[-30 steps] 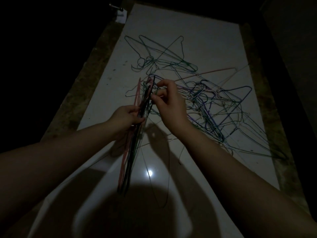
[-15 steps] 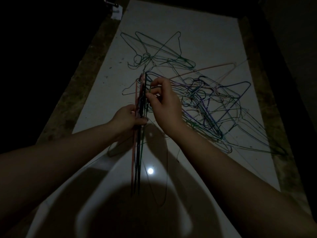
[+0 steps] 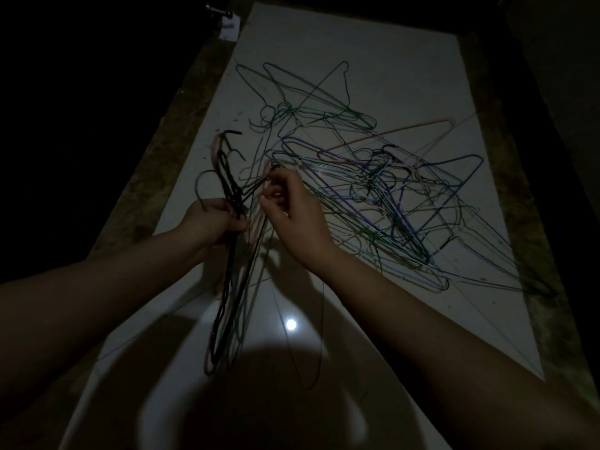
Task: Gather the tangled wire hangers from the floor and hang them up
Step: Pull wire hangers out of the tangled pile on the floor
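You're in a dim indoor space, seemingly a home: a glossy white tiled floor (image 3: 373, 53) reflects a single light spot (image 3: 291, 324), rough brownish strips (image 3: 146, 177) edge it, and wire hangers (image 3: 373, 190) lie heaped there.

A bright light spot (image 3: 291, 324) reflects on the white floor (image 3: 389, 60), bordered by mottled brown strips (image 3: 146, 177).

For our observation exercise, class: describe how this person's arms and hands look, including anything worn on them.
Both forearms are bare up to the frame edge: no sleeves show. The left hand and right hand wear no gloves, and no watch, bracelet or ring is visible, though the dim light could hide small details.
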Demonstrator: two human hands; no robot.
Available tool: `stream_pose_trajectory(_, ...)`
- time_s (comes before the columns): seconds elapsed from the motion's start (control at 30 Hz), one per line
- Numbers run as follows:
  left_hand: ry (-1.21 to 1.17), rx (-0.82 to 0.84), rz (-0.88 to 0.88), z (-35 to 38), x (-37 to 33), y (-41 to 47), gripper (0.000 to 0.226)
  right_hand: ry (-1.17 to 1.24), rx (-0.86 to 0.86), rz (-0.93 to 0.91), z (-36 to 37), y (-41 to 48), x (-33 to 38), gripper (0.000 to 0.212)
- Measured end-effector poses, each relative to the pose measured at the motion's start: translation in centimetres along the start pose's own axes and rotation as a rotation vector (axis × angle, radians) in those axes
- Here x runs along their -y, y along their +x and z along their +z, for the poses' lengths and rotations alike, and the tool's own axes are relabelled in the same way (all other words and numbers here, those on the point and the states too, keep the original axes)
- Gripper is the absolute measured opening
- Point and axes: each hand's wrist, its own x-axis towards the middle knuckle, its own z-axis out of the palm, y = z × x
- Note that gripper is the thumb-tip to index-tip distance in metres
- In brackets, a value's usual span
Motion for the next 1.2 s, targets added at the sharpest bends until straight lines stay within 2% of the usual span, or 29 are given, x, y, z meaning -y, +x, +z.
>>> stream_pose_trajectory(0.2, -0.07, -0.012, -0.013, -1.9, 0.2, 0.3, 0.024, -0.063, 0.012, 0.084, 0.1, -0.7, -2.4, 0.023)
stream_pose_trajectory(0.4, -0.102, 0.011, -0.013, -3.3, -0.5, 0.2, 0.022, -0.132, 0.069, 0.214, 0.5, -1.3, -4.9, 0.021)
stream_pose_trajectory(0.77, -0.131, 0.067, 0.064, -3.4, -2.4, 0.6, 0.027, -0.183, 0.081, 0.299, 0.3, -1.6, -6.8, 0.027)
stream_pose_trajectory(0.97, -0.054, 0.08, 0.051, -3.7, -0.8, 0.2, 0.028, -0.167, 0.248, 0.434, 1.7, -1.3, -7.9, 0.04)
stream_pose_trajectory(1.07, -0.061, 0.109, 0.048, -4.4, -0.6, 0.3, 0.029, -0.25, 0.288, 0.42, 2.0, -0.8, -8.4, 0.048)
stream_pose_trajectory(1.2, -0.081, 0.135, 0.059, -5.0, -0.2, 0.2, 0.029, -0.34, 0.264, 0.36, 2.5, 0.5, -9.1, 0.047)
